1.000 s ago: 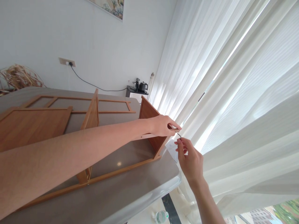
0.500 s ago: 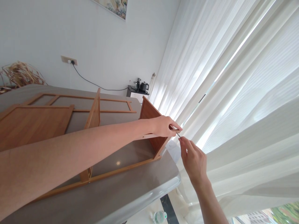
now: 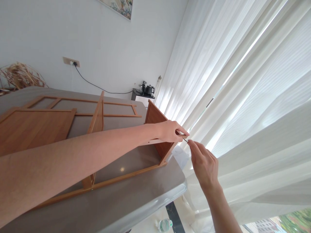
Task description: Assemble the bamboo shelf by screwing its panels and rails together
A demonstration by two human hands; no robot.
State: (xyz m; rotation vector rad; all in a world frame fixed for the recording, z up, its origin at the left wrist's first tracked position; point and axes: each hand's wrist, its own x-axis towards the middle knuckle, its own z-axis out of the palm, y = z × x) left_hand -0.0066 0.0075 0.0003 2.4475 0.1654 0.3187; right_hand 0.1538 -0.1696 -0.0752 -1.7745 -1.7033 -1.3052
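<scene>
My left hand (image 3: 171, 131) reaches across the wooden frame and is closed around the end of a wooden rail (image 3: 155, 141), at the outer top corner of an upright wooden panel (image 3: 156, 113). Between the thumb and fingers of my right hand (image 3: 205, 163) is a thin metal hex key (image 3: 185, 140), its far end meeting the rail's end by my left fingertips. The exact joint is hidden behind my fingers. A second upright wooden board (image 3: 97, 116) stands on the long bottom rail (image 3: 128, 175), partly covered by my left forearm.
The frame rests on a grey-covered table (image 3: 136, 197) with a rounded corner. A flat wooden panel (image 3: 41, 126) and a ladder-like frame (image 3: 119, 115) lie on it. White curtains (image 3: 243, 113) hang at the right. A plastic bottle (image 3: 164, 225) is below, and a black kettle (image 3: 149, 89) stands behind.
My right hand has shifted slightly right and turned a little, with the hex key now lying flatter. My left hand keeps its hold on the rail.
</scene>
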